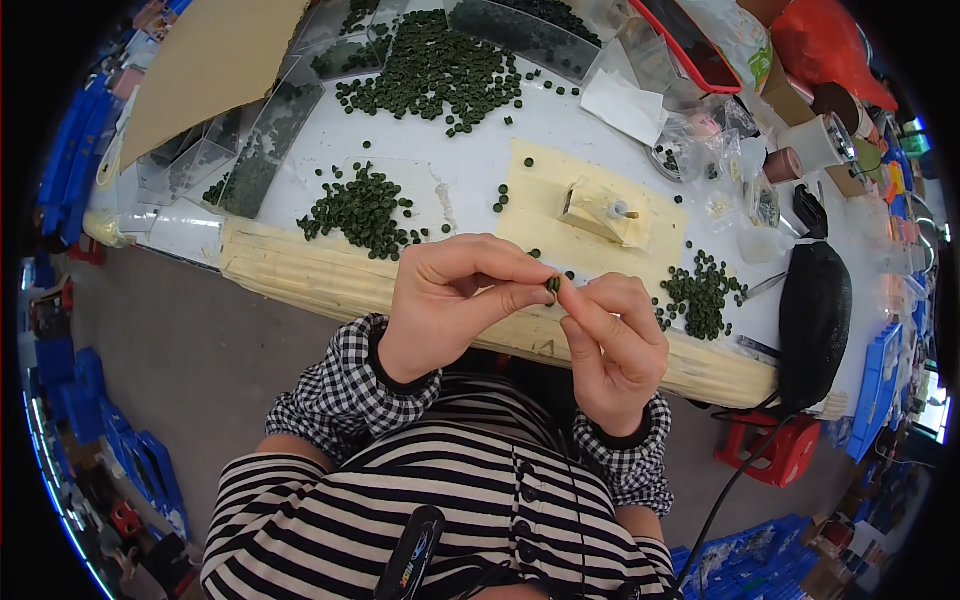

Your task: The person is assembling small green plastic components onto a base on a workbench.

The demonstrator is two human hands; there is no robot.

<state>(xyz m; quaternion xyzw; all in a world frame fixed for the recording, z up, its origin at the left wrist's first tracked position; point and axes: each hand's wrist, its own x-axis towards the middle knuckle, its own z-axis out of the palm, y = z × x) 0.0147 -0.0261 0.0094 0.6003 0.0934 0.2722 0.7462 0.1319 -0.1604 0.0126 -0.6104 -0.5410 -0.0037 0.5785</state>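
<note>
Above the table's front edge, my left hand [445,300] pinches a small dark green round piece [553,285] between thumb and index finger. From the other side my right hand [618,345] meets it, the index fingertip pressed against the piece. The right thumb sits a little lower, and the other fingers curl in. Beyond my left hand lies a heap of the same green pieces [365,212]; a smaller heap [702,296] is to the right of my right hand. A block-shaped fixture wrapped in yellowish tape [607,213], with a short peg, stands on a taped mat [545,185].
A large green heap [430,75] lies at the back among clear plastic trays [272,140]. Cardboard [215,65] covers the left ones. On the right are a black pouch [815,320], a red-edged phone [690,45] and clear bags. A red stool [770,450] stands below.
</note>
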